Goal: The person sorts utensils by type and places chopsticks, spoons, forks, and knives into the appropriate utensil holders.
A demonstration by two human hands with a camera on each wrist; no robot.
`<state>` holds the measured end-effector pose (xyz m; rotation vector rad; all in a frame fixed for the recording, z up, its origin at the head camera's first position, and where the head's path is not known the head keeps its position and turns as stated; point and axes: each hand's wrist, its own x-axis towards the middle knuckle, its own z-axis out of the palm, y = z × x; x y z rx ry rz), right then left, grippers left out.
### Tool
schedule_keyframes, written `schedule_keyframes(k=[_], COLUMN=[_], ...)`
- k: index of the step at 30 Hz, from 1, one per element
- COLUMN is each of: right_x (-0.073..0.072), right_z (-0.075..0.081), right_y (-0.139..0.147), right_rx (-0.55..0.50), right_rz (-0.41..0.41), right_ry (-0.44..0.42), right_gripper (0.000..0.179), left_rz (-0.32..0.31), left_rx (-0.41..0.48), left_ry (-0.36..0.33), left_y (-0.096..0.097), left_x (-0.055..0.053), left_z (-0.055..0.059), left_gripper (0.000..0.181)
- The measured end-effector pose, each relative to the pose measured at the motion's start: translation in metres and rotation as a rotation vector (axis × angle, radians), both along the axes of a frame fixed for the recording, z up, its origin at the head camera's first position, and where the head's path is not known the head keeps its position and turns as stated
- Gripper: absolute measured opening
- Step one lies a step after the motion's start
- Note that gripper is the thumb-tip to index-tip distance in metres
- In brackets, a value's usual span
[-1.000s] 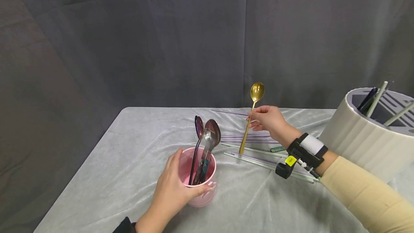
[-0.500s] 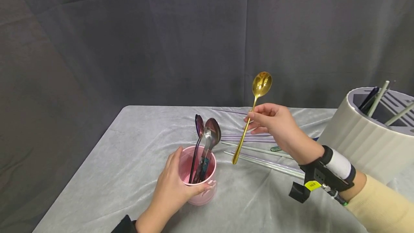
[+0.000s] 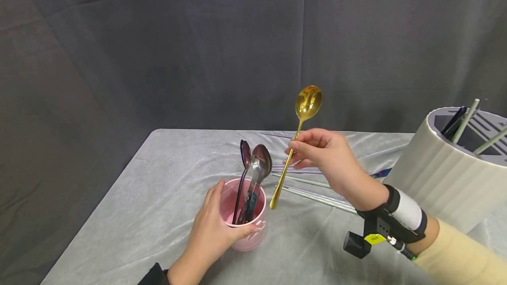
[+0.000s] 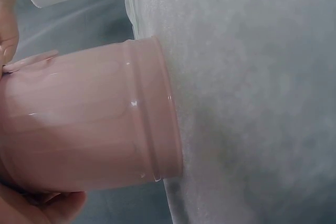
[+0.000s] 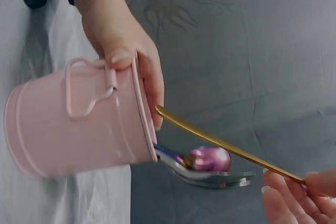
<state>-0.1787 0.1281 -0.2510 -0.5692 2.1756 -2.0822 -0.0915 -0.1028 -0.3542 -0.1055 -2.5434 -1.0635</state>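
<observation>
My left hand [image 3: 210, 230] grips a pink metal bucket-like cup [image 3: 247, 243] by its rim and side; a small wire handle [image 5: 71, 90] shows in the right wrist view. Several spoons [image 3: 262, 162] stand in the cup with their bowls up, one of them iridescent purple. My right hand [image 3: 326, 153] pinches a gold spoon [image 3: 309, 102] partway along its handle, raised above the table. Its bowl points up and the handle end slants down to the left, close to the cup's rim. In the left wrist view the cup [image 4: 84, 124] fills the near side.
Behind and below my right hand, several thin pale green and lilac sticks [image 3: 317, 198] lie across the grey cloth [image 3: 138, 197]. A ribbed white holder [image 3: 439, 175] with a slotted top stands at right, sticks and dark handles poking out. A dark curtain hangs behind.
My right hand has lifted the gold spoon off the sticks and carried it left toward the cup. The left hand and cup have stayed put.
</observation>
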Motion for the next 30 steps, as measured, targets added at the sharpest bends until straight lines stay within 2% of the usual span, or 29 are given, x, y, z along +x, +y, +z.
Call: schedule_keyframes(k=[11,17,22,27,30], right_x=[0.010,0.010,0.013,0.022,0.027], right_z=[-0.002,-0.007,-0.013,-0.028,-0.039], right_y=[-0.017,-0.021,-0.024,-0.026,-0.027], right_rx=[0.039,-0.008,-0.012,0.080,0.122], right_rz=[0.010,0.013,0.013,0.055,0.064], right_ry=[-0.019,-0.023,0.048,0.111,0.136], right_gripper=[0.016,0.014,0.014,0.012,0.012], left_rz=[-0.002,0.009,0.001,-0.014,-0.022], left_rx=[0.000,0.009,-0.008,0.010,0.004], left_ry=[-0.009,-0.024,-0.006,-0.038,-0.033], left_y=[0.001,0.004,0.005,0.005,0.006], left_x=[0.002,0.003,0.004,0.004,0.004], left_z=[0.001,0.002,0.003,0.005,0.005], left_gripper=[0.115,0.116,0.115,0.115,0.115])
